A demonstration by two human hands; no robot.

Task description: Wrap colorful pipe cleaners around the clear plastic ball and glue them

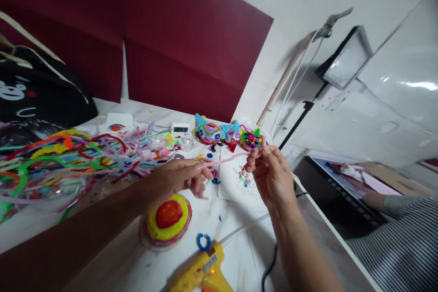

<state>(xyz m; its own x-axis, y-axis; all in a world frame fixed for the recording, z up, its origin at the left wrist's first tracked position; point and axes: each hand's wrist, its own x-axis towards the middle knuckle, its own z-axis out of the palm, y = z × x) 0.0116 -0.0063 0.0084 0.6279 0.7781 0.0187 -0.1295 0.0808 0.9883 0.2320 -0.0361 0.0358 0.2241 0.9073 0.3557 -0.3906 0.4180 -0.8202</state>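
A pink pipe cleaner [227,160] stretches between my two hands above the table. My left hand [186,175] pinches one end of it, and a short pink tip pokes out below the fingers. At the other end, my right hand [270,169] grips it, with a bit standing up past the thumb. Under my left hand lies a round coiled disc [169,216] in red, yellow and other colours. Nearer to me are a yellow hot glue gun [201,271] with a lit orange light and a small curled blue piece [203,242].
Many loose coloured pipe cleaners [112,155] cover the left of the table. Several decorated animal-like figures [209,133] stand at the back beside a small digital timer [180,128]. A lamp [347,57] rises at right. Another person's striped sleeve [404,223] shows at far right.
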